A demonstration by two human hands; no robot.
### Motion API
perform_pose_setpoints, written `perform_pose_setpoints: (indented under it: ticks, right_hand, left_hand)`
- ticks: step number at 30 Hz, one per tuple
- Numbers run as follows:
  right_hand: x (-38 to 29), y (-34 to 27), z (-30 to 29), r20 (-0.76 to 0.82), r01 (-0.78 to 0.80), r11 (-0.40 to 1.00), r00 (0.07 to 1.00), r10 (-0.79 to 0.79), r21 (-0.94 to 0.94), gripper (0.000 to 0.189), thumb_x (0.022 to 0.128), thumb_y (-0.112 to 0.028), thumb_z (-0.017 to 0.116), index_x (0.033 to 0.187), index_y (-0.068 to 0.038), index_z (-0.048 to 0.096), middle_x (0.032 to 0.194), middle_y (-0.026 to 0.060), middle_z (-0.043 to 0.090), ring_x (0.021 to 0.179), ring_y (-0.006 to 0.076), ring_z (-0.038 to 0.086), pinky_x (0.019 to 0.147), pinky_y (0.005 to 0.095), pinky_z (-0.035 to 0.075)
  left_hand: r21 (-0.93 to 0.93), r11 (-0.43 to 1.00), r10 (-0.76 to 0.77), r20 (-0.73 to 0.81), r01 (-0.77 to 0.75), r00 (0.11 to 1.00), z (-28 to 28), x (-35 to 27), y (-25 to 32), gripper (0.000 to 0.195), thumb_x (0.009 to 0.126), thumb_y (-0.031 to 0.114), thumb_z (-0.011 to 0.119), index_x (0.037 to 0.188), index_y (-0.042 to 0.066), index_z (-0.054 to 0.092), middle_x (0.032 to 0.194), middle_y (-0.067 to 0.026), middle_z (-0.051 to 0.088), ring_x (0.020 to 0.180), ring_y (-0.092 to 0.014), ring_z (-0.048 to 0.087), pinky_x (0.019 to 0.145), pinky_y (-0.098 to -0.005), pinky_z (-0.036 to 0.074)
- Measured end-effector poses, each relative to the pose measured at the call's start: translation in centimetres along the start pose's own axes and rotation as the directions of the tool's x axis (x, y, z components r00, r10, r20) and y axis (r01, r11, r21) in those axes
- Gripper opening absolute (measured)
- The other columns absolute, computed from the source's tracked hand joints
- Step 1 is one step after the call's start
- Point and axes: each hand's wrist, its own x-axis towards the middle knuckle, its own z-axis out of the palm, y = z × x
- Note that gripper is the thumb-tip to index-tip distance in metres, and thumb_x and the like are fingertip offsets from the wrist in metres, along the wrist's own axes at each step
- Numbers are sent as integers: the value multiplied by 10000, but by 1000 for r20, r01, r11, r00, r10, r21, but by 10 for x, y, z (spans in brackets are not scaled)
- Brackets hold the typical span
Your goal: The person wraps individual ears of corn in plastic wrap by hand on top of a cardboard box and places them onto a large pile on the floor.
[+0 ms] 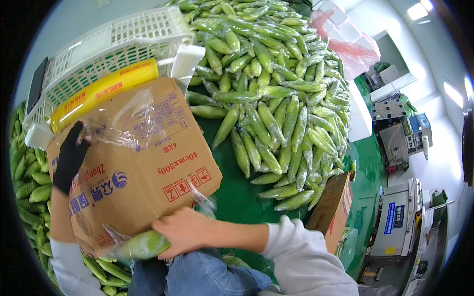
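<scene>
My left hand [71, 157], in a black glove with a bare thumb tip, is at the left side of a flat cardboard sheet [144, 185] printed with writing. Its fingers touch a wrinkled strip of clear plastic film [113, 135]; whether they pinch it is not plain. Just above lies a yellow roll of cling film [107, 92], mounted between white foam blocks [188, 66]. My bare right hand [185, 231] grips a green ear of corn in its husk [142, 245] at the cardboard's near edge, above my knees. This ear is motion-blurred, with clear film around its left end.
A large heap of film-wrapped corn [274, 92] covers the green floor [229, 174] ahead and right. Unwrapped corn [31, 185] lies left. A white plastic crate [122, 37] stands behind the roll, an open cardboard box [333, 207] at right, and machines [394, 218] farther off.
</scene>
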Motion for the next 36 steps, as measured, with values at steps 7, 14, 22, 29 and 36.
perform_pose_setpoints:
  ticks: [7,14,22,29,36]
  right_hand:
    - [29,2,2,338,-353,-84,928,-153,932,687,866,-678,367,1110,-54,524,652,116,577,472,193,583,377,283,459]
    - [69,-28,19,91,-550,-559,759,-645,620,799,832,-746,290,1221,-64,440,647,157,565,387,224,541,298,346,438]
    - [17,9,4,-492,180,958,869,-48,225,627,773,-282,650,1310,-82,394,800,135,614,541,268,586,469,360,484]
    - [13,17,-35,-988,698,706,151,14,116,449,847,-242,635,1210,-29,477,720,63,536,570,196,529,570,295,468]
    - [43,34,-31,-639,829,-390,558,529,401,373,938,-267,521,1250,-134,366,783,86,548,675,214,556,607,382,493]
  left_hand:
    - [-129,935,272,-337,-330,901,20,-108,163,966,765,393,697,1471,65,126,1518,-179,146,1373,-353,227,1099,-423,226]
    - [-982,-170,78,-100,-85,992,6,-79,151,294,869,199,534,1149,179,444,624,18,440,569,-150,482,599,-370,433]
    - [-915,402,-539,-254,-20,803,62,-150,33,355,924,210,557,1231,43,496,981,-26,582,750,-95,543,641,-247,462]
    - [-669,674,-471,-62,313,880,81,-177,60,524,867,326,623,1286,64,451,1078,-114,556,861,-212,574,705,-321,491]
    - [-165,921,375,131,-353,918,27,-135,183,630,831,423,645,1324,106,414,1152,-186,522,947,-325,582,741,-383,509]
